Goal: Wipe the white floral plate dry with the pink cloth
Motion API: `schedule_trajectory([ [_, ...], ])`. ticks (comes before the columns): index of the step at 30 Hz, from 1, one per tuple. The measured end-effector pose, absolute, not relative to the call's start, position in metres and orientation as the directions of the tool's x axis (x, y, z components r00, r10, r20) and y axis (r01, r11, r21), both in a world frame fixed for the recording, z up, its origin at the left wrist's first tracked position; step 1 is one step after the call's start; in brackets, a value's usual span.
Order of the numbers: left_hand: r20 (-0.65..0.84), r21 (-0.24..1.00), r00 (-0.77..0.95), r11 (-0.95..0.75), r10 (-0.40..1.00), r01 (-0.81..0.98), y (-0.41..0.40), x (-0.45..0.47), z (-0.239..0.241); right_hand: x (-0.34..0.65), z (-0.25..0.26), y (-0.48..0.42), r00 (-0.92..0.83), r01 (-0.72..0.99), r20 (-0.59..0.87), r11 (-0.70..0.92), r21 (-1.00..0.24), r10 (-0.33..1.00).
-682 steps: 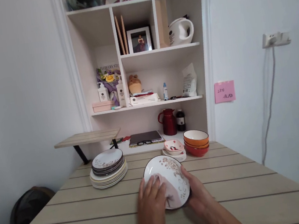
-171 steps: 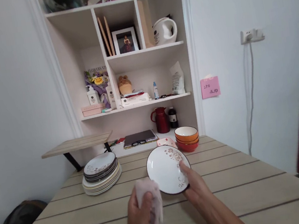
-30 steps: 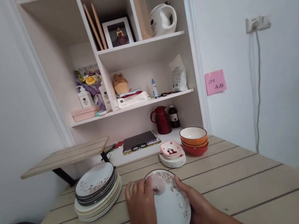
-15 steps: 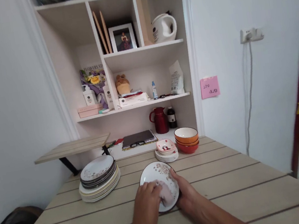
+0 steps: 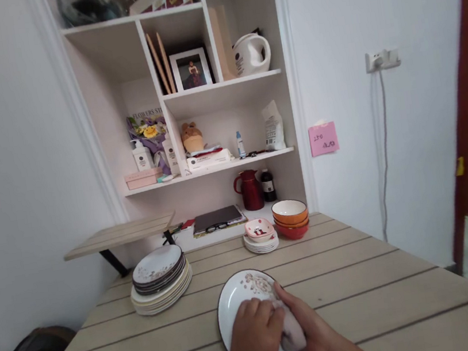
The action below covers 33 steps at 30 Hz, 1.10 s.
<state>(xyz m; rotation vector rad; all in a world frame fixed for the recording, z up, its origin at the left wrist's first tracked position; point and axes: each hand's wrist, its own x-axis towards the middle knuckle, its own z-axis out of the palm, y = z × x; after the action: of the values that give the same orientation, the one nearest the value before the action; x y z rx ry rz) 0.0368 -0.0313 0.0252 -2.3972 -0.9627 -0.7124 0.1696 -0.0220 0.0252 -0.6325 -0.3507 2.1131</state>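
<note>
A white plate (image 5: pixel 238 302) with a dark rim and a brown flower pattern rests tilted on the wooden table (image 5: pixel 363 291) near me. My left hand (image 5: pixel 255 341) presses a pink cloth (image 5: pixel 292 336) onto the plate's near half, fingers closed over it. My right hand (image 5: pixel 312 333) grips the plate's right edge, thumb on the rim. The plate's lower part is hidden behind both hands.
A stack of plates (image 5: pixel 160 277) sits at the left. Behind are a small pink dish on saucers (image 5: pixel 260 235) and stacked orange and red bowls (image 5: pixel 291 218). A low wooden riser (image 5: pixel 120 235) and a filled shelf unit (image 5: pixel 204 86) stand at the back.
The cloth and my left hand have slid from the plate's middle toward its lower right. The plate sits a little nearer to me and the view has shifted slightly.
</note>
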Motion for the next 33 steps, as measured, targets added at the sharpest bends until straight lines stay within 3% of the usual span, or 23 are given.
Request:
schedule_trajectory([
  [7, 0.684, -0.268, 0.433, -0.349, 0.587, 0.898, -0.018, 0.014, 0.061, 0.166, 0.025, -0.026, -0.431, -0.749, -0.234, -0.490, -0.446, 0.872],
  [13, 0.621, -0.380, 0.557, -0.409, 0.552, 0.829, -0.031, 0.003, 0.044, 0.169, 0.027, -0.024, -0.431, -0.776, -0.237, -0.492, -0.396, 0.871],
  [19, 0.679, -0.415, 0.563, -0.387, 0.470, 0.823, -0.041, 0.000, -0.003, 0.167, 0.023, -0.025, -0.421, -0.773, -0.215, -0.473, -0.423, 0.881],
  [26, 0.624, -0.293, 0.487, -0.394, 0.611, 0.871, -0.029, 0.027, 0.005, 0.165, 0.021, -0.026, -0.414, -0.763, -0.164, -0.439, -0.474, 0.896],
  [33, 0.690, -0.134, 0.249, -0.218, 0.680, 0.967, -0.003, 0.003, 0.021, 0.163, 0.018, -0.027, -0.275, -0.802, -0.202, -0.340, -0.491, 0.940],
])
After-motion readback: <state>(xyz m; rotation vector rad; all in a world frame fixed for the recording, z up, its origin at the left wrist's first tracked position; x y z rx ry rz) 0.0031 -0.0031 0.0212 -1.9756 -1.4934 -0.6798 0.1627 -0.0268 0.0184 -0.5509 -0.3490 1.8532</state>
